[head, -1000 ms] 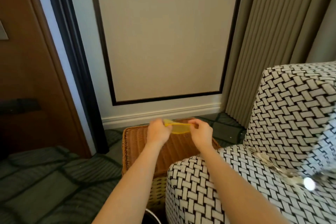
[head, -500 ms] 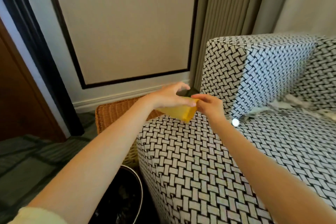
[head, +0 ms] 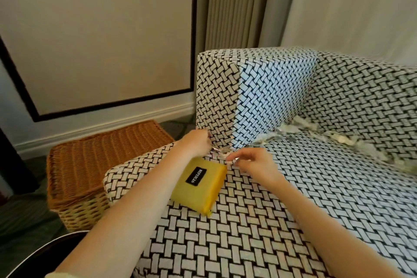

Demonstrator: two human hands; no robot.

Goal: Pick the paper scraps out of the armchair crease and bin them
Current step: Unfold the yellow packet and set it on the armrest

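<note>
Head view. Right hand low over the armchair seat; its thumb and forefinger pinched a small pale bit of the paper scraps at the near corner of the crease. Left hand just beside it, fingers tucked against the armrest base; whether they pinched anything could not be told. From the right fingers the remaining litter ran away to the right and farther back, long axis along the crease under the backrest. Right hand nearer that line, judged the natural one to work it. Yellow pouch lay flat just short of both hands. Dark bin sat behind and to the left of the left fingers, well apart.
</note>
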